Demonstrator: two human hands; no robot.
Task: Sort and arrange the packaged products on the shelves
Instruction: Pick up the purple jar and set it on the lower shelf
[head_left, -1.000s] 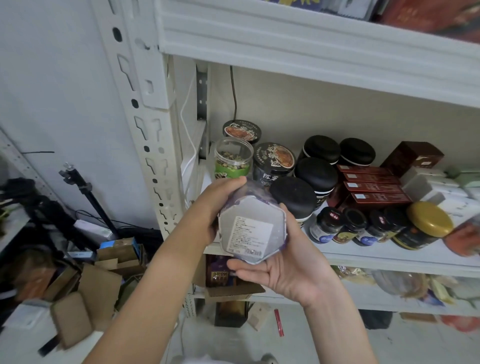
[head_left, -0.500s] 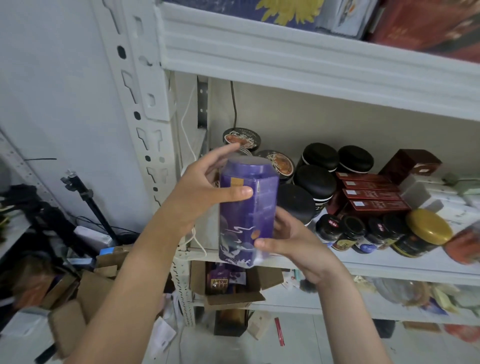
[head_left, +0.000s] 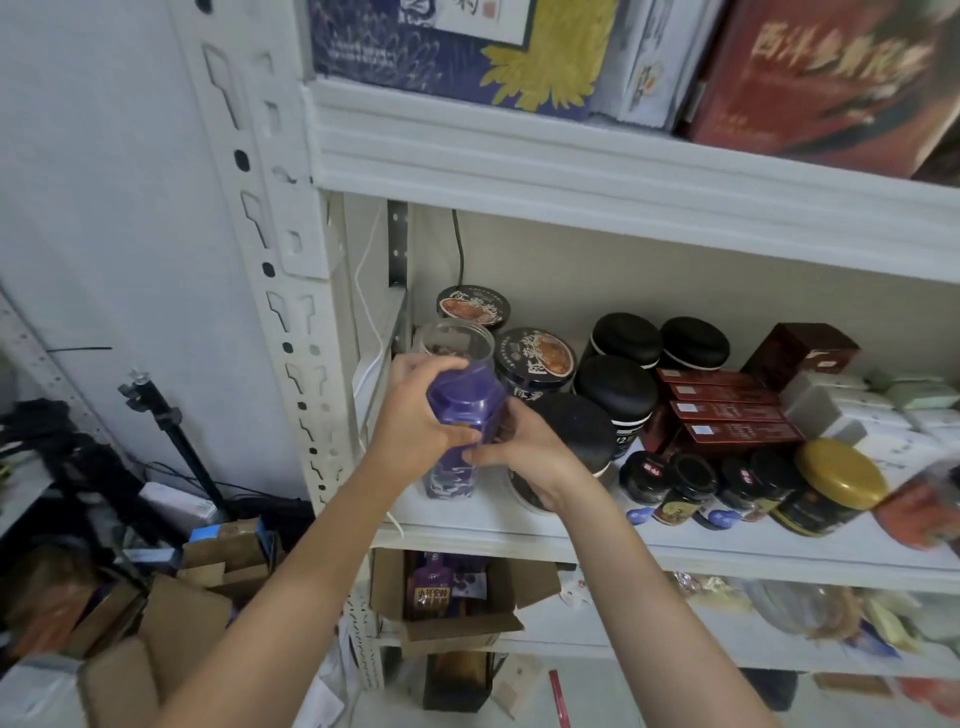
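Note:
A purple hexagonal canister (head_left: 464, 402) stands upright at the left end of the middle shelf (head_left: 675, 551), its base on or just above the board. My left hand (head_left: 415, 423) grips its upper left side, fingers curled over the lid edge. My right hand (head_left: 524, 449) holds its right side from the front. Behind it stands a clear-lidded jar (head_left: 454, 340), and to the right several black-lidded jars (head_left: 615, 387) are grouped.
Red boxes (head_left: 727, 410) lie stacked at mid-shelf, with small dark jars (head_left: 685, 486) and a gold-lidded jar (head_left: 836, 475) in front. Large boxes (head_left: 467, 47) fill the upper shelf. An open cardboard box (head_left: 452, 597) sits on the lower shelf; cartons and a tripod (head_left: 171, 431) stand left.
The canister went from tipped with its base toward me to upright, then moved forward and down onto the shelf's left end. Both hands went with it.

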